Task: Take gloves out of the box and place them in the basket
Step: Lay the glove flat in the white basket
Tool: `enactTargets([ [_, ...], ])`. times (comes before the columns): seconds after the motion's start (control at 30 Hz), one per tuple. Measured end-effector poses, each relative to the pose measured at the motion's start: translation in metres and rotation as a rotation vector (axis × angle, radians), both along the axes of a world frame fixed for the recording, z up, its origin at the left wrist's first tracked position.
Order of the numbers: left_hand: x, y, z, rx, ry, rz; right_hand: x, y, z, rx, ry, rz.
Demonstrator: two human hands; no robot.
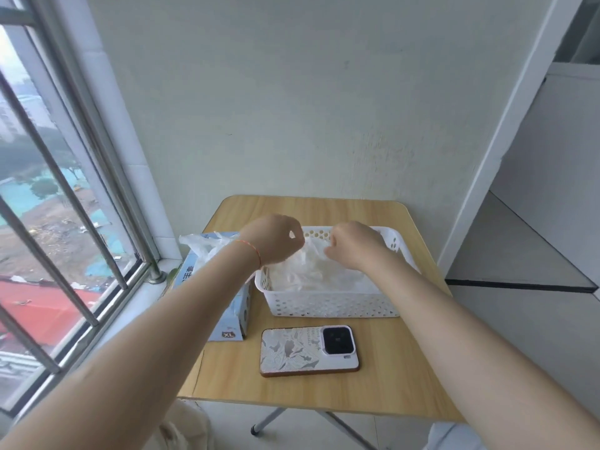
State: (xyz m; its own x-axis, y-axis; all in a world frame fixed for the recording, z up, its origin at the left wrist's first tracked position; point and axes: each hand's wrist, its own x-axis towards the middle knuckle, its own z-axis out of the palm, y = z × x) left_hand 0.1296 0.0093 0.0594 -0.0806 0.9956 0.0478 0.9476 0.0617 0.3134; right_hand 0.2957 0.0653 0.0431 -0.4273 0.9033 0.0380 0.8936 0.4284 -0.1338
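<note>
Both the left hand and right hand pinch a thin clear plastic glove over the white perforated plastic basket near the table's far edge, and should lower it flat before letting go.

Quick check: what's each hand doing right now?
Left hand: pinching a clear glove over the basket.
Right hand: pinching the same glove.

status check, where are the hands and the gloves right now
Both hands over the basket, left hand and right hand pinching a clear glove. More gloves piled inside; one pokes from the box. Phone nearby, not blocking.
</note>
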Motion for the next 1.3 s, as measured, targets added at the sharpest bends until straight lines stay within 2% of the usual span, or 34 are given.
enactTargets([
  [0.1,-0.028,-0.013,-0.001,0.307,-0.014,0.145,-0.027,-0.006,0.004,0.098,0.153,0.024],
  [0.17,-0.055,-0.023,-0.008,0.397,-0.063,0.224,-0.053,-0.013,0.009,0.066,0.288,0.088],
  [0.3,-0.097,-0.05,-0.029,0.266,-0.161,0.237,-0.109,-0.032,0.009,-0.115,0.491,0.22],
  [0.33,-0.102,-0.056,-0.031,0.216,-0.207,0.219,-0.118,-0.036,0.007,-0.162,0.479,0.227],
  [0.43,-0.113,-0.072,-0.039,0.049,-0.297,0.17,-0.138,-0.038,-0.001,-0.173,0.26,0.231],
  [0.5,-0.119,-0.077,-0.048,0.015,-0.289,0.174,-0.144,-0.037,-0.004,-0.12,0.25,0.22],
  [0.7,-0.126,-0.076,-0.058,0.149,-0.385,0.214,-0.142,-0.03,0.013,0.013,0.506,0.172],
  [0.8,-0.121,-0.071,-0.062,0.186,-0.331,0.221,-0.142,-0.031,0.024,-0.107,0.749,0.158],
  [0.97,-0.123,-0.068,-0.072,0.115,-0.145,0.243,-0.136,-0.033,0.039,-0.266,1.234,0.053],
  [1.07,-0.125,-0.067,-0.069,0.089,-0.082,0.2,-0.126,-0.034,0.049,-0.419,1.397,0.026],
  [1.17,-0.12,-0.071,-0.058,0.168,-0.156,0.254,-0.115,-0.035,0.056,-0.513,1.468,0.015],
  [1.3,-0.106,-0.075,-0.033,0.431,-0.345,0.365,-0.105,-0.037,0.062,-0.667,1.573,0.026],
])
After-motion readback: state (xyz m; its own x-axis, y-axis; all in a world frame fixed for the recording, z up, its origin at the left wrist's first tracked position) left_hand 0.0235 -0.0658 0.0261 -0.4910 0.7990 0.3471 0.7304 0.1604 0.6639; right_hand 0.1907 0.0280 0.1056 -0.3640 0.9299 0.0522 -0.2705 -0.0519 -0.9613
